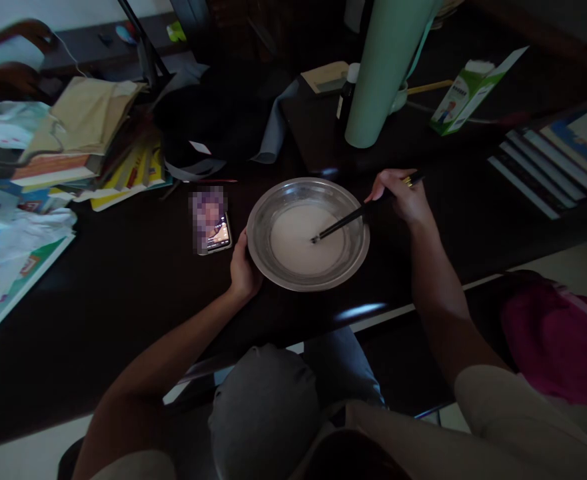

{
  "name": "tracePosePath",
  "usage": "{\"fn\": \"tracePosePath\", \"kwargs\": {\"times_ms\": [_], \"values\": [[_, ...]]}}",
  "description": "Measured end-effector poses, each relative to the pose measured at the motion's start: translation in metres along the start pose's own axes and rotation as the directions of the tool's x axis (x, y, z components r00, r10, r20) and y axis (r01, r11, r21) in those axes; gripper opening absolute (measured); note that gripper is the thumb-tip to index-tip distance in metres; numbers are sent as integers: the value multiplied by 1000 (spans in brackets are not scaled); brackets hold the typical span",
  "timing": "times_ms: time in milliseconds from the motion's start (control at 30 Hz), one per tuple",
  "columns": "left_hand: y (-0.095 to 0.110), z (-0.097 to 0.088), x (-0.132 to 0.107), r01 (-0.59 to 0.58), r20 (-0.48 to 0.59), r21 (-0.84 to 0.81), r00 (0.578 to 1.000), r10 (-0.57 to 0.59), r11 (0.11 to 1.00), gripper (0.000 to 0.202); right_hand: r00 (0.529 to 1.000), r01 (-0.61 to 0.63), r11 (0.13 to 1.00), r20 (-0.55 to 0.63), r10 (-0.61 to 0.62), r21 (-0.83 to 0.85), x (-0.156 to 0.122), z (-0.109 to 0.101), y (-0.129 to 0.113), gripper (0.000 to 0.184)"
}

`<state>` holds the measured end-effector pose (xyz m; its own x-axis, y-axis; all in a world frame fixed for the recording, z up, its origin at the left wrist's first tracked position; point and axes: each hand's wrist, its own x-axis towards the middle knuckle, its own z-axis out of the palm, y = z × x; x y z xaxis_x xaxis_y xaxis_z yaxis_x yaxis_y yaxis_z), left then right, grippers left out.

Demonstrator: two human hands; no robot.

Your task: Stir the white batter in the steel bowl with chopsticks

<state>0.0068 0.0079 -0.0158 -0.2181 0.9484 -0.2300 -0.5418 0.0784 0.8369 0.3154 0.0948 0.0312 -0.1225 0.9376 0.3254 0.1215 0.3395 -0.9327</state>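
Observation:
A shallow metal bowl [353, 257] holding a pale white mixture [300, 243] sits on the dark table in front of me. My left hand [243, 267] grips the bowl's left rim, fingers curled against it. My right hand [403, 197] is closed on dark chopsticks [348, 220] with a gold end; their tips rest in the white mixture near the bowl's middle.
A phone [213, 223] lies just left of the bowl. Stacked books and papers [78, 147] fill the far left, more books [553, 167] the right. A tall pale green cylinder [380, 73], a dark bottle [346, 100] and a small carton [466, 90] stand behind the bowl.

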Motion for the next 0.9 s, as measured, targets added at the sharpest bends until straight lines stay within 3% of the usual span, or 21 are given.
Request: {"fn": "tracePosePath", "kwargs": {"times_ms": [167,233,367,433,567,633,767,833,900], "values": [[0,-1,0,1,1,4,1000,-1,1000,25,973,-24,999,228,33,-42,-1,7,-2,41],[0,-1,0,3,-3,5,1000,-3,1000,26,980,-16,999,196,25,-46,0,8,-2,38],[0,-2,0,5,6,11,1000,-5,1000,27,1000,-10,1000,-8,10,2,0,3,0,43],[0,-2,0,-4,9,21,1000,4,1000,28,1000,-15,1000,17,15,9,-1,3,-1,46],[-1,-3,1,-16,18,43,1000,15,999,31,978,-20,999,205,28,-40,-1,8,-5,42],[-2,-4,1,-16,24,45,1000,15,999,30,982,-14,998,189,24,-57,-1,9,-6,39],[-2,-5,2,-12,20,36,1000,11,999,29,1000,-26,1000,11,26,-16,0,4,-4,43],[-2,-4,1,-12,23,43,1000,11,999,29,999,-23,1000,30,23,-2,-1,3,-4,45],[-1,-3,1,-9,19,45,1000,8,999,29,991,-27,1000,128,27,-7,-2,5,-5,43]]}}
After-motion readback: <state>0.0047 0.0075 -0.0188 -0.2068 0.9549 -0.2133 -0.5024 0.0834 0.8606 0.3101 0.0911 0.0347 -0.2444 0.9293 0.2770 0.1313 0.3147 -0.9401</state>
